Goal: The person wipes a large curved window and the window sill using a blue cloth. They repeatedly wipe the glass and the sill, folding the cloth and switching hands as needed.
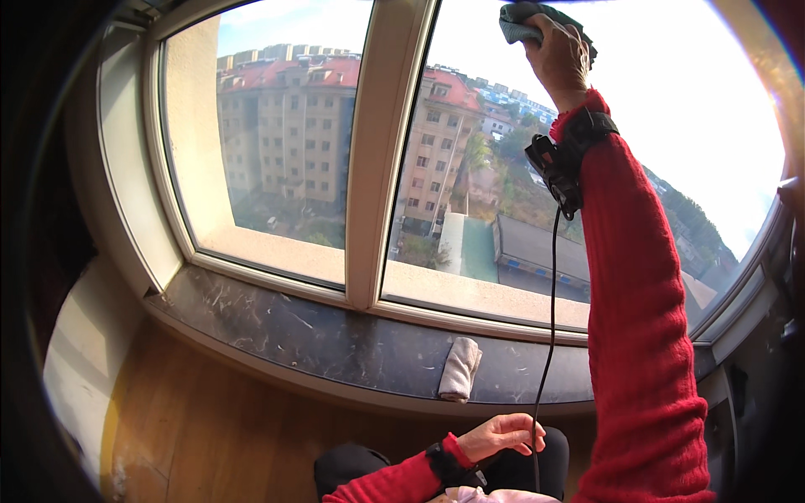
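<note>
High on the right-hand window pane (497,157), my right hand (561,60) grips a folded grey-green cloth (523,24) against or close to the glass. The arm is stretched up, in a red knitted sleeve, with a black strapped device (560,165) at the wrist. My left hand (501,436) is low, in front of my knees, its fingers loosely bent by a black cable (549,339); it holds no cloth, and whether it touches the cable I cannot tell. A folded beige cloth (461,370) lies on the dark marble-look windowsill (314,339), beyond my left hand.
A pale upright frame post (377,157) divides the window into two panes. The cable hangs from the right wrist device across the sill to my lap. Wooden flooring (207,427) lies below the sill, and a pale wall (94,352) stands at the left.
</note>
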